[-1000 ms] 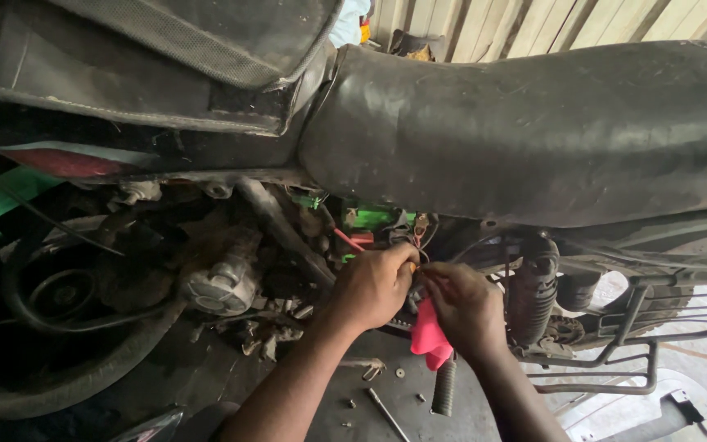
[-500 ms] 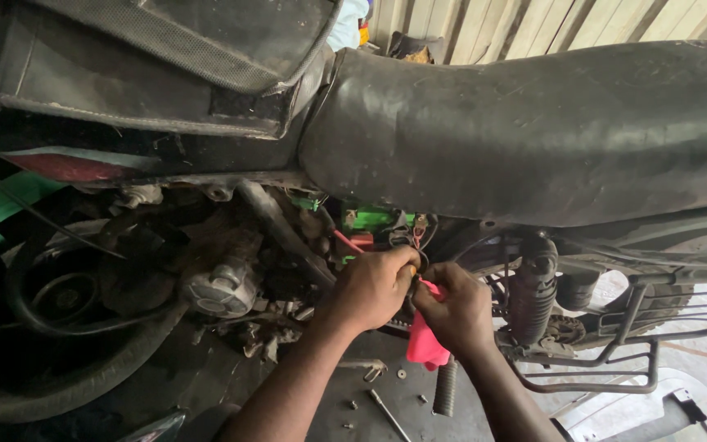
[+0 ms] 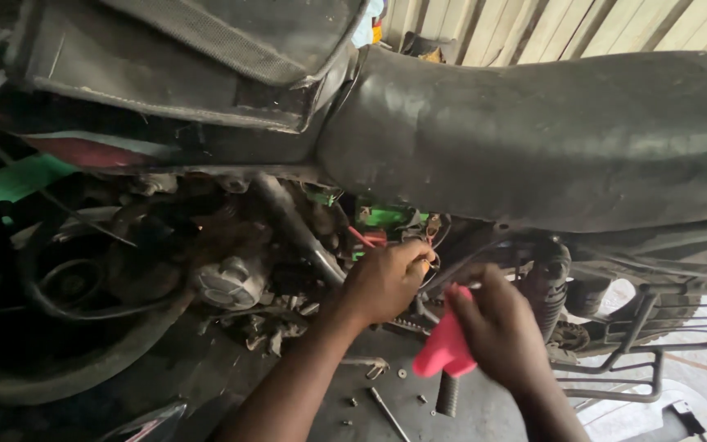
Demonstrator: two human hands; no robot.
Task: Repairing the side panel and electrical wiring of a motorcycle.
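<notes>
My left hand is pinched shut on the wiring under the motorcycle seat, steadying it for access, while my right hand at 4 o'clock is clamped on a pink-handled tool, kept close.

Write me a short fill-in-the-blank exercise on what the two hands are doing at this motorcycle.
1. The right hand holds a tool with a ____ handle.
2. The left hand reaches into the wiring just below the long black ____.
3. Loose screws lie on the ____ beneath the hands.
4. The green part sits ____ the left hand.

Missing words: pink; seat; floor; above
</notes>
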